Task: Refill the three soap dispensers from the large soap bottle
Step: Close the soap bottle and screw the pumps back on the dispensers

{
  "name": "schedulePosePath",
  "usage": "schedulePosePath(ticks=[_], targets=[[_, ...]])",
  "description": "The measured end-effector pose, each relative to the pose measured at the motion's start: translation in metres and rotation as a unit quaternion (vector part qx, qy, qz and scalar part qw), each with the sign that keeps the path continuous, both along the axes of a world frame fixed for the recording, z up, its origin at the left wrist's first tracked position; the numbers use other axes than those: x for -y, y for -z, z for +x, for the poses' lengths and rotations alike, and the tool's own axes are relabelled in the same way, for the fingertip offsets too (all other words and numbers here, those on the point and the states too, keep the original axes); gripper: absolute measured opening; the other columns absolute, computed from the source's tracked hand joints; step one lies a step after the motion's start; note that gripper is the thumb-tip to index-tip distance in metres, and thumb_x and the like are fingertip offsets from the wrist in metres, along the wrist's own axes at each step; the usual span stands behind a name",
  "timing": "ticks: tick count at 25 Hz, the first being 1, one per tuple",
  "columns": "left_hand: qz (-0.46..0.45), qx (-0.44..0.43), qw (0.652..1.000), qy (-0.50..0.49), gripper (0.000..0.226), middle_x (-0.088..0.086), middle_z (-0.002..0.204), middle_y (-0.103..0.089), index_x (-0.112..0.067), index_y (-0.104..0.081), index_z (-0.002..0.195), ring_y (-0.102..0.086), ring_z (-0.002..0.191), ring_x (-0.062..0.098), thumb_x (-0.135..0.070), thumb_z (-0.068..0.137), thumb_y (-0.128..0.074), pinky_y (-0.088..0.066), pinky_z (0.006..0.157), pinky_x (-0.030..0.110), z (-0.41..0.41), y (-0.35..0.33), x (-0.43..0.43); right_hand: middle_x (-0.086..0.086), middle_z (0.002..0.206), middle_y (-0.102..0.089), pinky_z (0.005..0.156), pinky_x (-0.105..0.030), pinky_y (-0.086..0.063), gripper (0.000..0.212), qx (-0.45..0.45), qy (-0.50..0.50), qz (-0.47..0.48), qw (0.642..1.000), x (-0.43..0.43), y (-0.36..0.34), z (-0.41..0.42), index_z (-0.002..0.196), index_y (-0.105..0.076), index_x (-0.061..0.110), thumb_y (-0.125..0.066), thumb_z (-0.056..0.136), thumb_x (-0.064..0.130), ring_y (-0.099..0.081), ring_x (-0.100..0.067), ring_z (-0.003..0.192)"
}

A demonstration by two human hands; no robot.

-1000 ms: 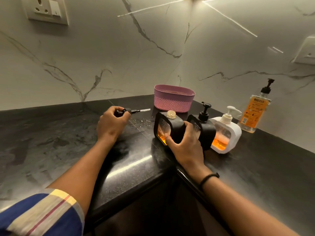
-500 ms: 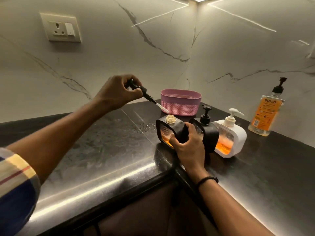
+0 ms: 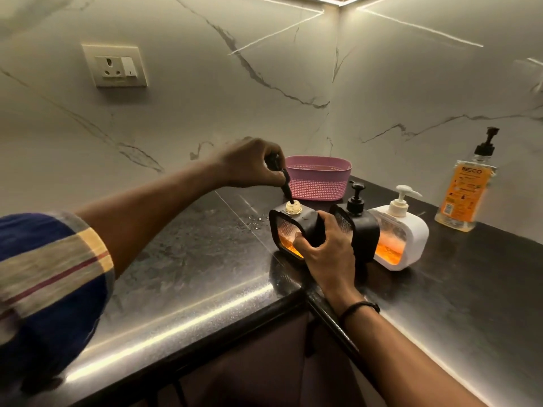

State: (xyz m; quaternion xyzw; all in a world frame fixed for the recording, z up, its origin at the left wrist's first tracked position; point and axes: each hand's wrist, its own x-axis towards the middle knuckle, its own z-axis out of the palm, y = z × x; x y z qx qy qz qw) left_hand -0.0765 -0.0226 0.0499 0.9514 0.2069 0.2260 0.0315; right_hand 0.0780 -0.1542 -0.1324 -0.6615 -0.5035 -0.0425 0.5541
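Three soap dispensers stand in a row on the dark counter, each part full of orange soap. The left black dispenser [image 3: 286, 230] has an open threaded neck [image 3: 293, 207]. My left hand [image 3: 249, 163] holds its black pump head [image 3: 283, 180] above it, the tube end entering the neck. My right hand [image 3: 326, 251] grips the left dispenser's right side. The middle black dispenser [image 3: 363, 230] and the white dispenser [image 3: 405, 230] have their pumps fitted. The large soap bottle [image 3: 465, 189], orange with a black pump, stands at the far right by the wall.
A pink perforated basket [image 3: 318, 180] sits behind the dispensers in the corner. Small droplets [image 3: 255, 223] lie on the counter left of the dispensers. The counter's front edge [image 3: 205, 327] bends at an inner corner near my right wrist. A wall socket [image 3: 116, 67] is up left.
My left hand lifted the pump head off the counter, swung it right and brought its tube down into the left dispenser's neck. My right hand stayed on that dispenser.
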Motion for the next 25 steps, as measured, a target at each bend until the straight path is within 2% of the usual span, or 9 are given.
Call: schedulePosePath(ticks=[3,8,12,14,16,19,20,22,25], targets=[[-0.033,-0.044,0.998,0.015,0.025,-0.010,0.091,-0.067,-0.027,-0.066,0.100,-0.064,0.083,0.010,-0.042,0.081,-0.073,-0.044,0.066,0.021,0.017,0.009,0.004,0.019,0.106,-0.060,0.080,-0.037,-0.061,0.058,-0.013,-0.009,0.000,1.000,-0.002,0.001,0.003,0.132,-0.049,0.035,-0.072,0.080,0.048,-0.063,-0.010,0.099],[-0.090,-0.088,0.992,0.018,0.025,-0.001,0.096,-0.068,-0.021,-0.070,0.104,-0.061,0.086,0.015,-0.033,0.082,-0.074,-0.046,0.070,0.026,0.033,0.022,0.003,0.030,0.094,-0.055,0.078,-0.035,-0.062,0.052,-0.031,-0.019,0.007,0.999,-0.002,0.001,0.003,0.126,-0.052,0.037,-0.072,0.079,0.045,-0.063,0.000,0.090],[-0.148,-0.040,0.988,0.010,0.033,-0.010,0.091,-0.067,-0.020,-0.069,0.107,-0.061,0.078,0.004,-0.044,0.085,-0.075,-0.042,0.062,0.008,0.037,0.034,0.003,0.031,0.089,-0.053,0.076,-0.034,-0.061,0.051,-0.040,-0.015,0.012,0.999,-0.003,-0.003,0.001,0.121,-0.050,0.042,-0.066,0.075,0.056,-0.058,0.008,0.086],[-0.162,0.001,0.987,0.004,0.040,-0.012,0.094,-0.065,-0.021,-0.065,0.117,-0.062,0.077,0.002,-0.040,0.084,-0.079,-0.045,0.063,0.006,0.037,0.045,0.002,0.032,0.088,-0.054,0.077,-0.032,-0.060,0.050,-0.044,-0.015,0.008,0.999,-0.006,-0.003,0.001,0.121,-0.050,0.044,-0.068,0.076,0.055,-0.057,0.011,0.085],[-0.260,0.055,0.964,0.020,0.054,0.002,0.103,-0.067,-0.020,-0.055,0.131,-0.067,0.086,0.010,-0.022,0.083,-0.081,-0.057,0.074,0.018,0.037,0.056,-0.007,0.032,0.091,-0.055,0.079,-0.028,-0.059,0.050,-0.057,-0.020,-0.003,0.998,-0.012,-0.001,0.005,0.125,-0.050,0.042,-0.070,0.080,0.053,-0.057,0.013,0.087],[-0.450,0.095,0.880,0.115,0.064,0.016,0.115,-0.071,-0.017,-0.042,0.138,-0.073,0.096,0.017,0.005,0.085,-0.069,-0.059,0.079,0.028,0.039,0.068,-0.024,0.035,0.100,-0.054,0.082,-0.017,-0.050,0.053,-0.063,-0.036,-0.023,0.997,-0.013,0.001,0.006,0.129,-0.044,0.049,-0.065,0.082,0.061,-0.055,0.016,0.096],[-0.470,0.085,0.869,0.133,0.064,0.013,0.120,-0.070,-0.019,-0.042,0.138,-0.073,0.093,0.013,0.004,0.085,-0.068,-0.057,0.078,0.026,0.043,0.070,-0.030,0.034,0.103,-0.055,0.083,-0.014,-0.048,0.051,-0.062,-0.039,-0.024,0.997,-0.016,0.003,0.007,0.127,-0.042,0.053,-0.063,0.082,0.064,-0.056,0.015,0.100],[-0.451,0.068,0.880,0.129,0.063,0.006,0.123,-0.065,-0.029,-0.046,0.135,-0.071,0.089,0.007,-0.016,0.083,-0.079,-0.057,0.076,0.023,0.051,0.073,-0.037,0.028,0.115,-0.059,0.089,-0.014,-0.047,0.053,-0.069,-0.039,-0.029,0.996,-0.019,0.010,0.009,0.129,-0.044,0.048,-0.061,0.083,0.069,-0.057,0.009,0.111],[-0.431,0.111,0.889,0.107,0.060,0.006,0.113,-0.066,-0.031,-0.053,0.127,-0.070,0.098,0.018,-0.030,0.077,-0.086,-0.060,0.083,0.031,0.055,0.080,-0.046,0.018,0.132,-0.059,0.101,-0.020,-0.048,0.069,-0.085,-0.032,-0.061,0.994,-0.019,0.014,0.010,0.141,-0.047,0.036,-0.060,0.084,0.073,-0.053,0.004,0.125]])
